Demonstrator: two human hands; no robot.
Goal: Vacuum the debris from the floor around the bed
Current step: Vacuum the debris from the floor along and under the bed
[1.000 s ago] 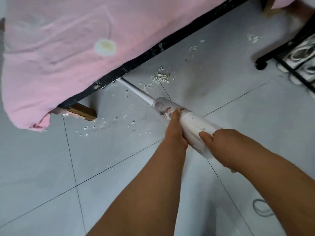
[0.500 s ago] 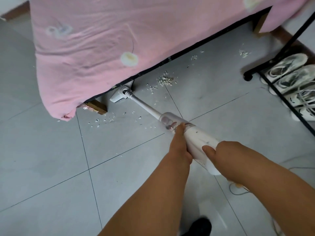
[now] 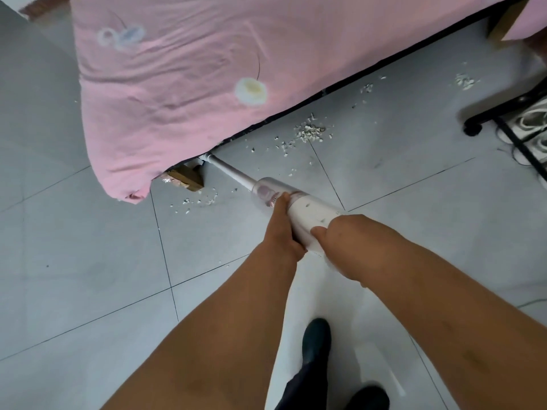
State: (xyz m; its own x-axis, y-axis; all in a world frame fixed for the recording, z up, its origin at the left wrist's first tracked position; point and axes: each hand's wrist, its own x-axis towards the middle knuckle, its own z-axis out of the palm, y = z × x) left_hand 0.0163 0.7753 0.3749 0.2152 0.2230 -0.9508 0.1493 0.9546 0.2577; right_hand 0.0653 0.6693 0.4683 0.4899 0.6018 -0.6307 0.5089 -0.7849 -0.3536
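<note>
I hold a white stick vacuum (image 3: 307, 210) with both hands. My left hand (image 3: 281, 229) grips its body from the left, and my right hand (image 3: 346, 244) is closed around the rear handle. The thin tube (image 3: 233, 174) runs up-left, and its floor head is mostly hidden under the bed's pink sheet (image 3: 189, 72). A pile of pale debris (image 3: 309, 133) lies by the bed's black frame. Smaller crumbs (image 3: 201, 201) sit near the wooden bed leg (image 3: 188, 179), and more debris (image 3: 464, 81) lies at the far right.
A black metal rack (image 3: 503, 110) with white shoes stands at the right edge. A second wooden bed leg (image 3: 503, 22) shows at the top right. My dark shoes (image 3: 316, 338) are on the grey tiled floor (image 3: 88, 261) below the vacuum.
The vacuum head, visible beside the bed leg half a second ago, has pushed under the pink sheet. The view has shifted slightly, and both hands keep their grip.
</note>
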